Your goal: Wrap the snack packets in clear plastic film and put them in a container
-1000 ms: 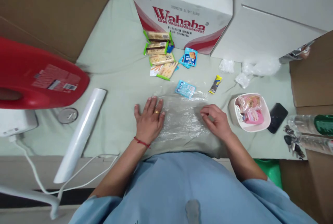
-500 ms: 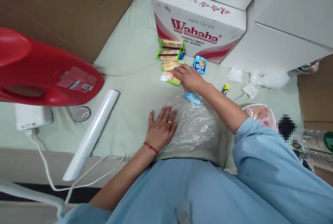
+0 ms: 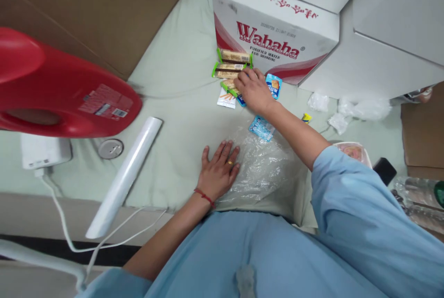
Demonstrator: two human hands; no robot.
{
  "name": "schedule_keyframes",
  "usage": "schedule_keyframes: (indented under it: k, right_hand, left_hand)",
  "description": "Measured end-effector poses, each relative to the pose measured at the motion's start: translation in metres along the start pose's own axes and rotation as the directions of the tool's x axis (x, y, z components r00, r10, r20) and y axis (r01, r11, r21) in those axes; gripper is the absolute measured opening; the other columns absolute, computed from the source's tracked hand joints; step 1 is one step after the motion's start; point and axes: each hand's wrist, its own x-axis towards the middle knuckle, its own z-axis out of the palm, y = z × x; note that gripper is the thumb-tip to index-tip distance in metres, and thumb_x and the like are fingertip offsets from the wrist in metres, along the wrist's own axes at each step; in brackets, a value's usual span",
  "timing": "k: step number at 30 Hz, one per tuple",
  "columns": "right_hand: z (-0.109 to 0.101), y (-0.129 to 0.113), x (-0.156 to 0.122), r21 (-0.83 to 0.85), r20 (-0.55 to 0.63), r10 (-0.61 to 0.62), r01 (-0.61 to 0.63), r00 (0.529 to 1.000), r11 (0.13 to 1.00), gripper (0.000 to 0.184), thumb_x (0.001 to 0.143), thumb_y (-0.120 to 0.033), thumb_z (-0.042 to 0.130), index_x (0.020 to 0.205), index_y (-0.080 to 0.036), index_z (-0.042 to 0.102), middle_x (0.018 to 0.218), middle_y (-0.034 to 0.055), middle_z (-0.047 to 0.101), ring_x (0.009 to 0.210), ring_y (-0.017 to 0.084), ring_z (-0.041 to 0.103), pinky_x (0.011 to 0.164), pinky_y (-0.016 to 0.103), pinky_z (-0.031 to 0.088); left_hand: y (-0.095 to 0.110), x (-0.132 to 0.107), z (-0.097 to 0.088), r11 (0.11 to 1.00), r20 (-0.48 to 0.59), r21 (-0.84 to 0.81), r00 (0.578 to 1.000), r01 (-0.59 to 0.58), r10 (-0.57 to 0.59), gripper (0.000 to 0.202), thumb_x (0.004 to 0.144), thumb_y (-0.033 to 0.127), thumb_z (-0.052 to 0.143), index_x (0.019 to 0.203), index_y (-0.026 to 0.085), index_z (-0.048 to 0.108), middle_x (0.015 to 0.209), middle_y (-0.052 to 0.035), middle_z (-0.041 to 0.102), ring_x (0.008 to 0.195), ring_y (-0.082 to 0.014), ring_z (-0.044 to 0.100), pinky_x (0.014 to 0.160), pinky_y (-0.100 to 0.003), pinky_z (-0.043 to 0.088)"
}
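Cardboard box [image 3: 86, 7]: brown, at the far left corner of the table [image 3: 173, 81].
Red jug [image 3: 52, 90]: lying on its side at the left edge.
Wahaha carton [image 3: 277, 34]: white and red, at the far edge.
Clear plastic bag [image 3: 267, 173]: flat at the near edge, in the middle.
Left hand [image 3: 218, 173]: spread flat with fingers wide, pressing the bag's left side.
Right hand [image 3: 255, 90]: fingers curled over the biscuit packets; I cannot tell whether it grips one.
Biscuit packets [image 3: 231, 64]: green-ended, just before the carton.

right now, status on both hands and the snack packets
Left hand flat, open, on the bag. Right hand on the cracker packets by the box, grip unclear. Blue packet lies at the bag's far edge.
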Motion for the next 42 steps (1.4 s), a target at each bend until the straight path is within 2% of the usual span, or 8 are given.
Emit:
schedule_keyframes:
  k: [7, 14, 22, 25, 31, 33, 38, 42]
  right_hand:
    - [-0.052, 0.017, -0.059, 0.193, -0.086, 0.169, -0.150, 0.982, 0.970, 0.042, 0.106, -0.048, 0.048, 0.132, -0.017, 0.059, 0.130, 0.0182, 0.066, 0.126, 0.036, 0.057, 0.108, 0.058, 0.047]
    - [-0.120, 0.050, -0.178, 0.117, 0.329, 0.479, -0.539, 0.814, 0.834, 0.025, 0.090, -0.039, 0.060, 0.102, -0.018, 0.068, 0.090, 0.0078, 0.072, 0.077, 0.024, 0.064, 0.072, 0.034, 0.047]
    - [-0.074, 0.031, -0.206, -0.052, 0.187, 0.552, -0.553, 0.813, 0.832, 0.045, 0.102, -0.047, 0.046, 0.130, -0.017, 0.064, 0.115, 0.0187, 0.071, 0.101, 0.034, 0.062, 0.079, 0.040, 0.048]
    - [-0.061, 0.019, -0.221, -0.033, 0.124, 0.497, -0.497, 0.859, 0.867, 0.051, 0.102, -0.045, 0.045, 0.141, -0.013, 0.058, 0.127, 0.0234, 0.067, 0.113, 0.039, 0.057, 0.089, 0.049, 0.050]
    - [-0.069, 0.016, -0.252, 0.069, 0.202, 0.486, -0.507, 0.850, 0.859, 0.044, 0.093, -0.032, 0.054, 0.131, -0.013, 0.064, 0.111, 0.0188, 0.069, 0.102, 0.036, 0.061, 0.091, 0.050, 0.052]
    - [-0.082, 0.008, -0.256, 0.090, 0.125, 0.526, -0.538, 0.841, 0.838, 0.044, 0.094, -0.036, 0.056, 0.132, -0.016, 0.064, 0.111, 0.0177, 0.068, 0.103, 0.037, 0.062, 0.090, 0.050, 0.053]
    - [-0.097, -0.051, -0.252, 0.269, -0.116, 0.452, -0.410, 0.884, 0.871, 0.043, 0.100, -0.037, 0.053, 0.141, -0.023, 0.059, 0.120, 0.0154, 0.065, 0.113, 0.034, 0.060, 0.096, 0.050, 0.052]
    - [-0.065, -0.102, -0.237, 0.242, 0.000, 0.226, -0.219, 0.974, 0.945, 0.037, 0.101, -0.025, 0.052, 0.136, -0.025, 0.065, 0.119, 0.0142, 0.067, 0.106, 0.031, 0.058, 0.092, 0.048, 0.049]
  left_hand:
    - [0.000, 0.000, -0.001, 0.999, -0.018, -0.038, 1.000, -0.001, 0.001, 0.050, 0.109, 0.038, 0.044, 0.157, 0.027, 0.052, 0.168, -0.0103, 0.045, 0.157, -0.0291, 0.041, 0.133, -0.064, 0.005]
    - [-0.001, 0.001, 0.001, 0.999, -0.030, -0.049, 1.000, -0.001, -0.001, 0.050, 0.109, 0.037, 0.044, 0.157, 0.027, 0.052, 0.168, -0.0103, 0.046, 0.157, -0.0295, 0.041, 0.132, -0.065, 0.005]
    - [0.002, 0.002, 0.001, 0.999, -0.008, -0.033, 0.999, 0.031, -0.031, 0.052, 0.108, 0.038, 0.043, 0.159, 0.030, 0.051, 0.167, -0.0108, 0.047, 0.156, -0.0308, 0.042, 0.132, -0.066, 0.007]
    - [0.002, 0.001, 0.001, 0.999, 0.002, -0.034, 0.999, 0.041, -0.041, 0.052, 0.108, 0.039, 0.043, 0.158, 0.029, 0.051, 0.167, -0.0109, 0.047, 0.156, -0.0312, 0.042, 0.132, -0.066, 0.010]
    - [0.001, 0.002, 0.001, 0.997, 0.022, -0.036, 0.998, 0.064, -0.064, 0.056, 0.108, 0.042, 0.041, 0.163, 0.030, 0.044, 0.170, -0.0113, 0.042, 0.158, -0.0315, 0.040, 0.131, -0.068, 0.009]
    - [0.003, 0.002, 0.002, 0.997, 0.031, -0.022, 0.996, 0.080, -0.079, 0.057, 0.109, 0.042, 0.040, 0.164, 0.030, 0.041, 0.172, -0.0125, 0.037, 0.158, -0.0329, 0.039, 0.130, -0.071, 0.006]
    - [0.012, -0.001, 0.002, 0.990, 0.036, 0.020, 0.989, 0.140, -0.140, 0.056, 0.109, 0.041, 0.037, 0.165, 0.032, 0.039, 0.175, -0.0135, 0.030, 0.161, -0.0357, 0.032, 0.124, -0.080, 0.000]
    - [0.019, -0.004, 0.002, 0.983, 0.030, 0.029, 0.983, 0.181, -0.181, 0.055, 0.110, 0.041, 0.037, 0.164, 0.035, 0.040, 0.176, -0.0122, 0.027, 0.162, -0.0394, 0.027, 0.121, -0.085, -0.001]
